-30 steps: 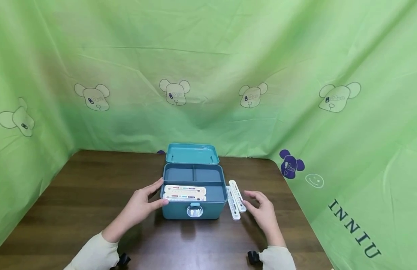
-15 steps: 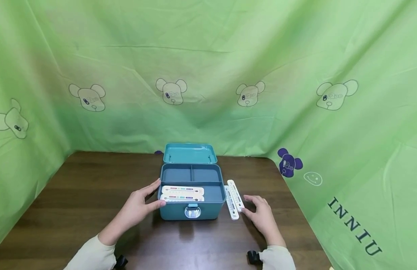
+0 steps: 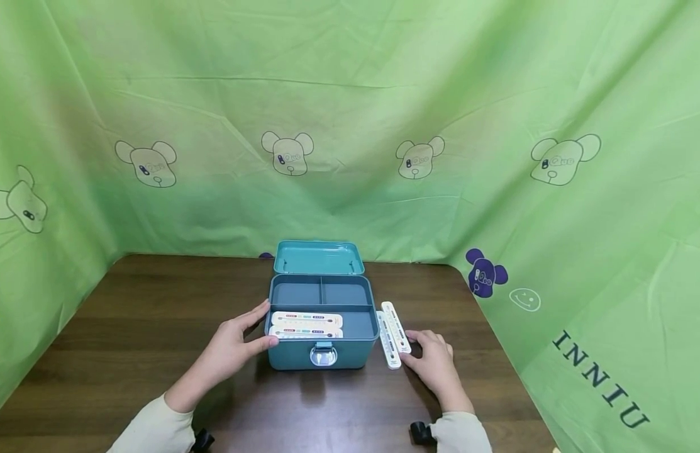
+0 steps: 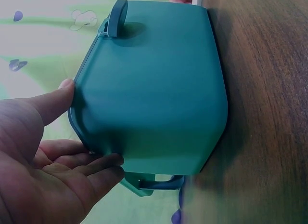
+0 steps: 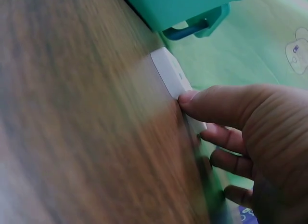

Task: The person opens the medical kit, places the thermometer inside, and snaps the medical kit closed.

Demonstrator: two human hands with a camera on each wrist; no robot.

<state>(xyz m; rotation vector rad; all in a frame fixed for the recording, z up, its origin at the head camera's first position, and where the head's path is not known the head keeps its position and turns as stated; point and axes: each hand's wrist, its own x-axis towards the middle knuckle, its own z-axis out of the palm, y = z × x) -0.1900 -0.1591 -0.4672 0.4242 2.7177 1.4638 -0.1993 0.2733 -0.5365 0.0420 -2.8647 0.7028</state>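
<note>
A teal storage box (image 3: 350, 353) with its lid (image 3: 319, 257) raised stands on the table. My left hand (image 3: 229, 345) rests against its left side, thumb on the front corner of the rim and fingers fairly straight. In the left wrist view, the thumb touches the rim and the fingertips lie by the box wall. To the right of the box lie two slim white printed strips (image 3: 388, 343), side by side. My right hand (image 3: 434, 363) pinches the near end of the right-hand strip (image 5: 168, 72) between thumb and index finger; the other fingers stay loosely bent.
Several white printed strips (image 3: 307, 319) lie in the front compartment of the box. Behind them, a divider splits the back into two sections. A clear latch (image 3: 323, 357) hangs on the front. Green printed cloth (image 3: 350, 207) surrounds the brown wooden table (image 3: 174, 302).
My right hand has moved left and taken the near end of the right-hand strip, which has shifted slightly. My left hand keeps its place at the box. The head view has turned slightly.
</note>
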